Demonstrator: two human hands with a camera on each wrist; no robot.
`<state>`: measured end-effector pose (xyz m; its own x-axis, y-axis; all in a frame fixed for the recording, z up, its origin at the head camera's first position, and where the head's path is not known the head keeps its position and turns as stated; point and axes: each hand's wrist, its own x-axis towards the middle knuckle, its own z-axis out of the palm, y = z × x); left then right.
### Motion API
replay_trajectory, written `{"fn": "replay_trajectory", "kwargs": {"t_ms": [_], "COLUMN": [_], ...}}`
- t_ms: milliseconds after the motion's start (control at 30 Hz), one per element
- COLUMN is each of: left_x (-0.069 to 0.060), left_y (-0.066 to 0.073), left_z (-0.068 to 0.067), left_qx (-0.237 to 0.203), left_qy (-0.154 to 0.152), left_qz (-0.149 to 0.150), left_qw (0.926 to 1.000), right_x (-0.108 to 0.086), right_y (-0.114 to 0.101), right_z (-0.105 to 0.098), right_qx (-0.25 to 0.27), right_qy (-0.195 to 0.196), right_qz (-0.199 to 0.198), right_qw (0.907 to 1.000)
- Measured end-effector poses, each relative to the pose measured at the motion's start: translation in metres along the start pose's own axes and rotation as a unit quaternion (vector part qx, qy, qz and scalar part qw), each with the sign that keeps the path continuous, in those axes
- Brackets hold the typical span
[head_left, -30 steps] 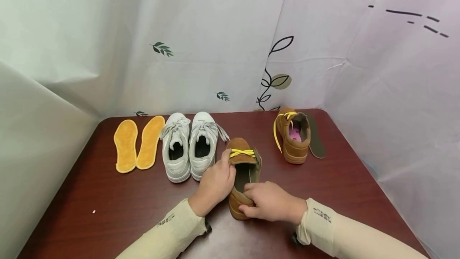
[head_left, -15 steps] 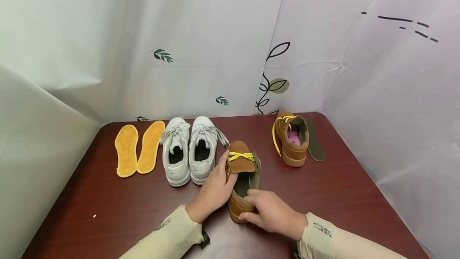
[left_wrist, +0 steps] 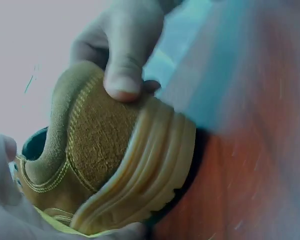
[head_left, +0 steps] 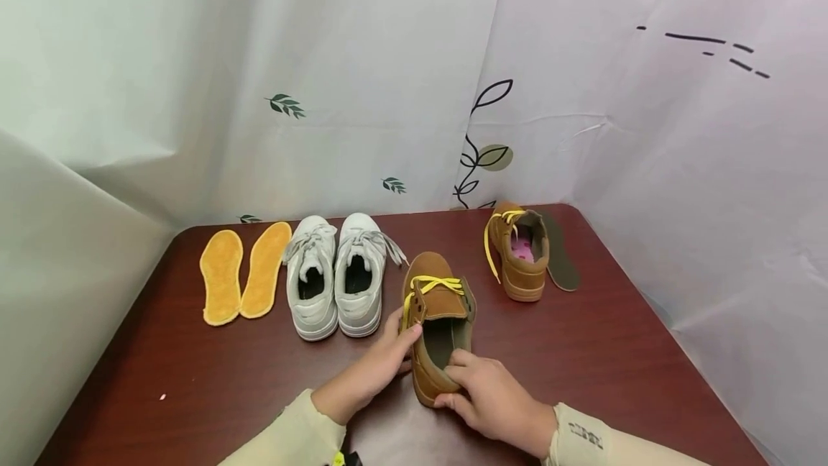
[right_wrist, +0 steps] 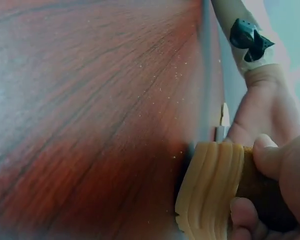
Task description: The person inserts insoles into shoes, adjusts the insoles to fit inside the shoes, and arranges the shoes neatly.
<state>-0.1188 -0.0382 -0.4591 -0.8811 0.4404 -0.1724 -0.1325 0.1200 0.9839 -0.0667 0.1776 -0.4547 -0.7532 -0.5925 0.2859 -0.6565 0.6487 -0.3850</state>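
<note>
A brown shoe with yellow laces (head_left: 435, 300) stands near the middle of the table, toe pointing away. My left hand (head_left: 375, 367) holds its left side, thumb by the opening and fingers low along the side. At the heel, my right hand (head_left: 494, 395) pinches the rim, fingers inside the opening and thumb outside on the back. The left wrist view shows the right thumb pressing the suede heel (left_wrist: 102, 135) above the tan sole. In the right wrist view the sole (right_wrist: 210, 190) appears close up, with the right hand (right_wrist: 287, 180) gripping the heel.
White sneakers (head_left: 313, 315) stand side by side left of the held shoe, with two orange insoles (head_left: 222, 275) further left. At the back right sit another brown shoe (head_left: 524, 275) with a pink patterned inside and a dark insole (head_left: 561, 257). A white curtain (head_left: 362, 78) hangs behind.
My left hand has slid down the shoe's side toward me, uncovering the left eyelets and lace. The right hand keeps its grip at the heel. The head view has shifted slightly.
</note>
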Motion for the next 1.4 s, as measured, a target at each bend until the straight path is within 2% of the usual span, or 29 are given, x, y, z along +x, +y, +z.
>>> {"fn": "replay_trajectory", "kwargs": {"t_ms": [67,267,400,533,767,867,933,1033,1167,1267,1400], "left_x": [-0.002,0.006,0.022,0.038,0.065,0.078,0.087,0.099,0.111,0.121,0.134], "left_y": [-0.002,-0.004,0.004,0.016,0.037,0.042,0.041,0.036,0.025,0.016,0.005], "left_z": [0.0,0.0,0.004,0.007,0.017,0.019,0.018,0.016,0.016,0.018,0.024], "left_qx": [-0.053,-0.119,-0.132,-0.137,-0.149,-0.159,-0.171,-0.207,-0.248,-0.255,-0.263], "left_qy": [-0.025,-0.024,-0.003,0.028,0.058,0.063,0.06,0.04,0.017,0.014,0.029], "left_qz": [-0.013,0.006,0.031,0.044,0.068,0.086,0.099,0.112,0.108,0.104,0.094], "left_qw": [0.9982,0.9926,0.9908,0.9893,0.9848,0.9816,0.9785,0.9711,0.9626,0.9611,0.9597], "right_x": [-0.003,-0.005,0.003,0.016,0.034,0.042,0.047,0.052,0.056,0.057,0.058], "right_y": [0.001,0.008,0.015,0.024,0.042,0.05,0.056,0.064,0.074,0.08,0.09], "right_z": [-0.002,-0.011,-0.02,-0.027,-0.035,-0.034,-0.033,-0.034,-0.033,-0.03,-0.026], "right_qx": [-0.011,-0.084,-0.15,-0.196,-0.218,-0.214,-0.211,-0.211,-0.212,-0.213,-0.216], "right_qy": [0.005,0.03,0.053,0.075,0.095,0.116,0.126,0.132,0.127,0.123,0.116], "right_qz": [0.002,-0.008,-0.022,-0.033,-0.005,-0.004,-0.009,-0.014,-0.006,0.006,0.02], "right_qw": [0.9999,0.996,0.9871,0.9772,0.9712,0.97,0.9692,0.9683,0.9689,0.9694,0.9692]}}
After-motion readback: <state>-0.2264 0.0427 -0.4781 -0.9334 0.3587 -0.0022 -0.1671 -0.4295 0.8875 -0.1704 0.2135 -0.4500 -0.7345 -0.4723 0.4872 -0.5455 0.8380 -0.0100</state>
